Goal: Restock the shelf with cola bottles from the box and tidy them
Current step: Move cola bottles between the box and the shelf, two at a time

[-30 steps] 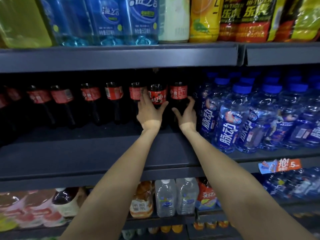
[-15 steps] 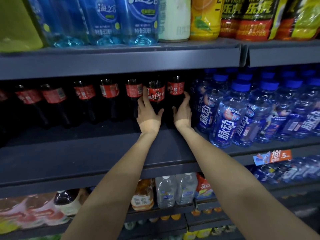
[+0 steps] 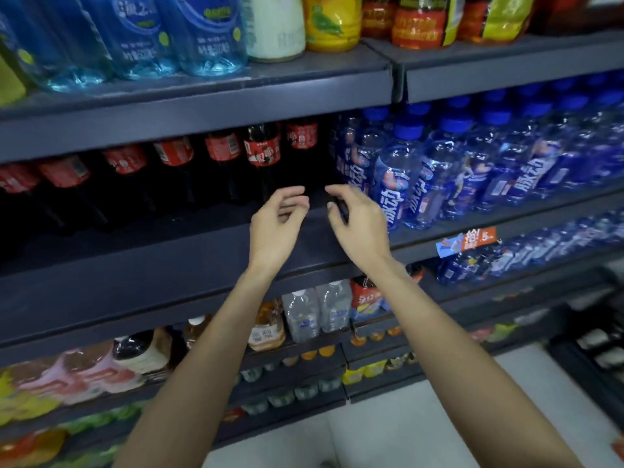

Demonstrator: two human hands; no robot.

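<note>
Both hands up at frame centre in front of the middle shelf (image 3: pixel 169 265), neither holding anything. Left hand (image 3: pixel 277 228) has fingers loosely curled, palm away from camera, empty, just short of the cola row. Right hand (image 3: pixel 358 224) likewise loosely curled and empty, fingertips pointing left toward the other hand, a small gap between the two. Cola bottles (image 3: pixel 263 153) stand in one row at the back of the middle shelf, running from left edge of frame to centre, dark bodies with red labels; the front of that shelf in front of them is bare dark metal. Hands sit just below and in front of the rightmost two colas, not touching them. Right of the colas, touching that end of the row, a block of blue-capped drink bottles (image 3: pixel 435 170) fills the centre-right. Top shelf at upper left carries clear blue water bottles (image 3: pixel 209 35). Box not in view.
</note>
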